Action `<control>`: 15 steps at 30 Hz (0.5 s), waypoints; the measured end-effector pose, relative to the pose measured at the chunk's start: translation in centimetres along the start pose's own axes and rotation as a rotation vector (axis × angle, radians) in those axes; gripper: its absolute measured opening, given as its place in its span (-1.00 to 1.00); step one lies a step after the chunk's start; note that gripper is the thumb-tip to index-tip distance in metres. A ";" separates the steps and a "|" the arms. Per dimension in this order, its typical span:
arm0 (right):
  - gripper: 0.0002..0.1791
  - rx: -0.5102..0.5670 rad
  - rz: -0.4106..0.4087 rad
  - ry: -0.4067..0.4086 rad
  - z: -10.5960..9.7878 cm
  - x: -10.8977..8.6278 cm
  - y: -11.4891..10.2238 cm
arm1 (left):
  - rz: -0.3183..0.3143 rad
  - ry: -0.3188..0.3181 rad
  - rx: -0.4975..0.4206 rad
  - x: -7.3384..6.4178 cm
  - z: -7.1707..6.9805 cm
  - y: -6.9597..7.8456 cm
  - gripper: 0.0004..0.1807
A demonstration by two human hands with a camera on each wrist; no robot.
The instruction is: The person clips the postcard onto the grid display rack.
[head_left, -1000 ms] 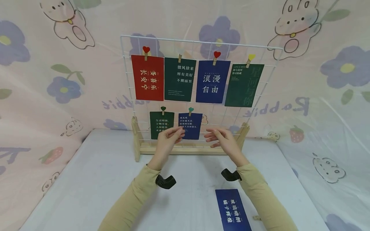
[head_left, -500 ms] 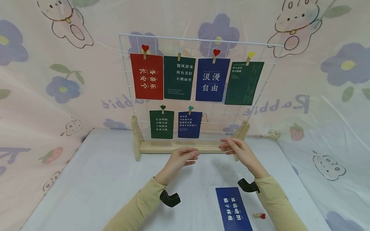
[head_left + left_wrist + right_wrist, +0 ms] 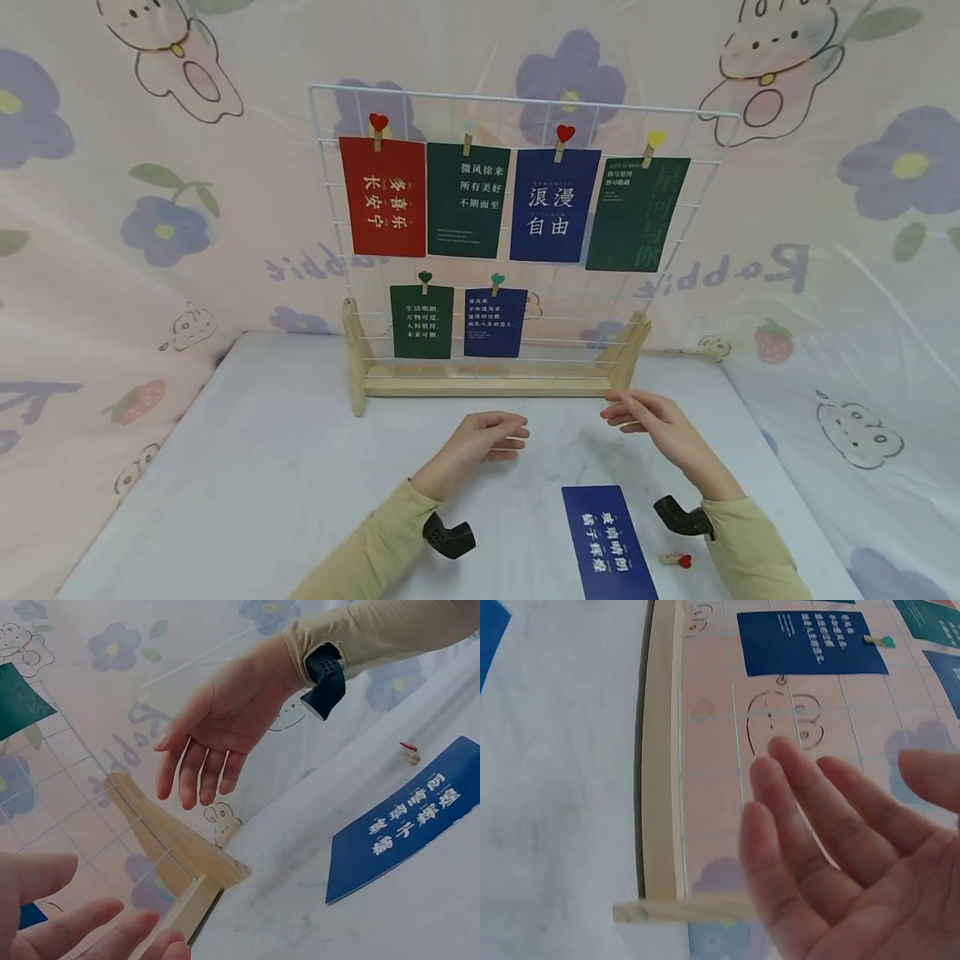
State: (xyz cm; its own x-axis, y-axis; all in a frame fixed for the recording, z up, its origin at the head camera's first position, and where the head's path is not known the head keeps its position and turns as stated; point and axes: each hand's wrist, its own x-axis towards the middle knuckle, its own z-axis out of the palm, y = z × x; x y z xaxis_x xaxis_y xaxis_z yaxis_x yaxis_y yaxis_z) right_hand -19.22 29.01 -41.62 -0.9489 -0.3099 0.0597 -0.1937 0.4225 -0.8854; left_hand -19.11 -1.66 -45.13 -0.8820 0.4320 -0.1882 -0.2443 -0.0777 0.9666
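Observation:
My left hand [image 3: 476, 450] hovers over the table in front of the rack, fingers relaxed and holding nothing. To its right, my right hand [image 3: 663, 429] hangs in the air with loose, spread fingers, also holding nothing; its palm shows in the left wrist view. A blue card [image 3: 609, 537] with white writing lies on the table between and below the hands. Right of that card lies a small wooden clip [image 3: 675, 561] with a red heart. Behind the hands stands a white wire grid rack [image 3: 555, 283]. A small blue card [image 3: 495, 323] hangs low on it from a teal-heart clip [image 3: 497, 282].
Along the rack's upper row hang a red card [image 3: 383, 197], a green card [image 3: 468, 201], a blue card [image 3: 556, 206] and another green card [image 3: 637, 215], each clipped. A small green card [image 3: 422, 323] hangs below. The rack stands on a wooden base [image 3: 487, 387].
Both hands have drawn back from the rack's lower row toward me, and the right has shifted rightward. The red-heart clip on the table, earlier mostly hidden by the right arm, now shows fully.

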 end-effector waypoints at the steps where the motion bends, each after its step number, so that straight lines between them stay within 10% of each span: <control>1: -0.52 -0.006 0.006 -0.005 -0.2 -0.4 0.2 | -0.010 -0.001 0.001 0.0 0.2 -0.2 -0.61; 15: -0.49 -0.026 0.153 -0.015 -1.4 -5.2 2.7 | -0.122 -0.043 0.038 -0.4 3.1 -3.0 -0.65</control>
State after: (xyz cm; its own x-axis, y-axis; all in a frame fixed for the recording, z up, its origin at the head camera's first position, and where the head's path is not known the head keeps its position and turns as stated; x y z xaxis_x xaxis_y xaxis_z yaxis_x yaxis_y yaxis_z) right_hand -15.13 33.01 -43.72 -0.9641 -0.2524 -0.0823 -0.0533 0.4875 -0.8715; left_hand -16.80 1.17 -47.46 -0.8286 0.4741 -0.2979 -0.3323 0.0117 0.9431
